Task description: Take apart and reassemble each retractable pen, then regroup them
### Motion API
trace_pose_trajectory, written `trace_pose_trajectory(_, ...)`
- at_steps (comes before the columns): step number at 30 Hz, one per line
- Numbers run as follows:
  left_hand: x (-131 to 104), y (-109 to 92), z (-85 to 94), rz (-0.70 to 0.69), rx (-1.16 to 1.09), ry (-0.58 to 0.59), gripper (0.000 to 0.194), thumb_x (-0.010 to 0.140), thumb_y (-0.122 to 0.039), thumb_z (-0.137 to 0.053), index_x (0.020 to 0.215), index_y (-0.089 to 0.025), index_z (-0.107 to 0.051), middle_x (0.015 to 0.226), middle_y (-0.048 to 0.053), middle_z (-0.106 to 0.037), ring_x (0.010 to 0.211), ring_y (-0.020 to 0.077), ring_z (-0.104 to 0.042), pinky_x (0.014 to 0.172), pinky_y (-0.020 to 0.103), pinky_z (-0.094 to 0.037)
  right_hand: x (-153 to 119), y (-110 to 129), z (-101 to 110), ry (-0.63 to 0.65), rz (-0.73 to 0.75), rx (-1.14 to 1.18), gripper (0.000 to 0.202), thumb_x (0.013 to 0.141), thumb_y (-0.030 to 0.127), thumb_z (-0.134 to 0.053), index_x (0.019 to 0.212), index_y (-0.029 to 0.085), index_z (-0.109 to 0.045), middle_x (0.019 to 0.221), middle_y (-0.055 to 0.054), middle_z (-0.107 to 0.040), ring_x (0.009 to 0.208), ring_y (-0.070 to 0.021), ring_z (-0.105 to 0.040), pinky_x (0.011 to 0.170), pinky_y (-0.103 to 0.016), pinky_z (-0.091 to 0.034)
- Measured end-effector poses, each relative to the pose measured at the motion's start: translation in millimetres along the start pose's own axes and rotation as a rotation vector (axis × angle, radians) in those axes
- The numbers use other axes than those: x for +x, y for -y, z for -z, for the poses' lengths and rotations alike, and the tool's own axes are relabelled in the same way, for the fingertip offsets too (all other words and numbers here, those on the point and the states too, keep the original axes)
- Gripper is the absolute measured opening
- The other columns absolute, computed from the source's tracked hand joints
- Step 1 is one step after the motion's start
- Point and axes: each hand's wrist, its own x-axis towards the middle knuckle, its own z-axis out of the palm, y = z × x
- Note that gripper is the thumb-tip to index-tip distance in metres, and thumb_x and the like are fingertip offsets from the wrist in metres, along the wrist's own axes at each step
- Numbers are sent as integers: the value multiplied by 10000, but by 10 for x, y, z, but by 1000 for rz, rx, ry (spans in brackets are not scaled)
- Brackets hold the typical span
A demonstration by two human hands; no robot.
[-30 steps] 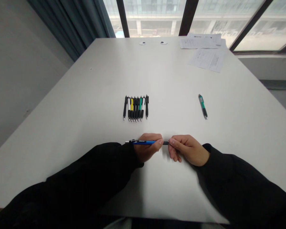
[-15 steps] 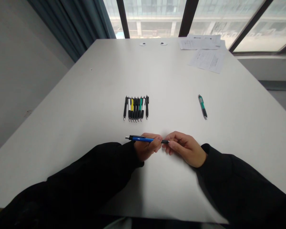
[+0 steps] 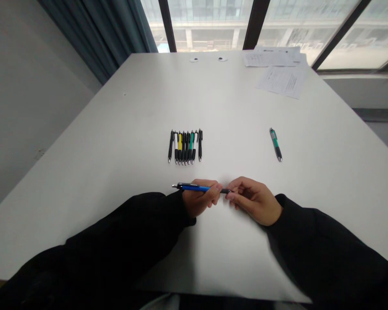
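Between thumb and fingers, my left hand (image 3: 203, 198) holds a blue pen (image 3: 194, 187) with a black grip, lying nearly level, its tip to the right. The fingertips of my right hand (image 3: 254, 200) are pinched at the tip end of that same pen. Beyond my left hand, several pens stand side by side in a row on the table, among them a yellow pen (image 3: 180, 142), a green pen (image 3: 191, 141) and a black pen (image 3: 200, 145) at the right end. Another green pen (image 3: 275, 144) lies apart, farther right.
The white table (image 3: 148, 103) reaches to the window. Paper sheets (image 3: 281, 79) lie at its far right, and two small oval pieces (image 3: 223, 59) are near the far edge. A blue-grey curtain (image 3: 116, 38) hangs at the back left.
The blue pen and my left hand have shifted slightly to the right. My right hand has also moved a little to the right, its fingertips still at the pen's tip.
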Motion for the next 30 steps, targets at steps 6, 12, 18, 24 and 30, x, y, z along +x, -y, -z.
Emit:
trace_pose_trajectory(6,-13,4,-9,-20,-53,-20,521,945,-529,-369,655,-138,-554,477,-23,-450,434,75,-406,460,213,-315,-3,-14,9,14,-27,57,242,903,400,-583,906,160,-617,751,-47,-651,592,-119,-567,528,-256,-467)
trace_pose_trajectory(12,-5,21,0,-25,-98,2,534,949,-525,-372,663,-125,-582,456,-20,-448,428,75,-398,468,216,-324,15,-7,13,-49,42,121,327,757,316,-768,1004,193,-592,732,4,-623,561,-103,-542,522,-249,-477)
trace_pose_trajectory(18,2,14,5,-12,-111,2,532,951,-515,-380,729,-107,-638,456,-20,-458,425,73,-397,472,213,-332,18,-24,28,-80,-11,60,216,853,376,-657,837,161,-649,656,-18,-627,553,-114,-558,506,-253,-481)
trace_pose_trajectory(24,1,7,16,-5,-94,14,560,945,-538,-378,763,-97,-671,455,-11,-466,423,72,-387,453,211,-315,20,-19,23,-103,64,110,272,774,310,-748,988,184,-637,750,-17,-644,574,-111,-567,511,-257,-502)
trace_pose_trajectory(30,17,20,23,39,-129,30,518,931,-543,-409,863,-93,-655,524,9,-554,417,76,-455,427,197,-368,-5,-53,22,-105,47,7,202,809,333,-713,917,165,-681,672,-22,-645,557,-123,-563,520,-270,-489)
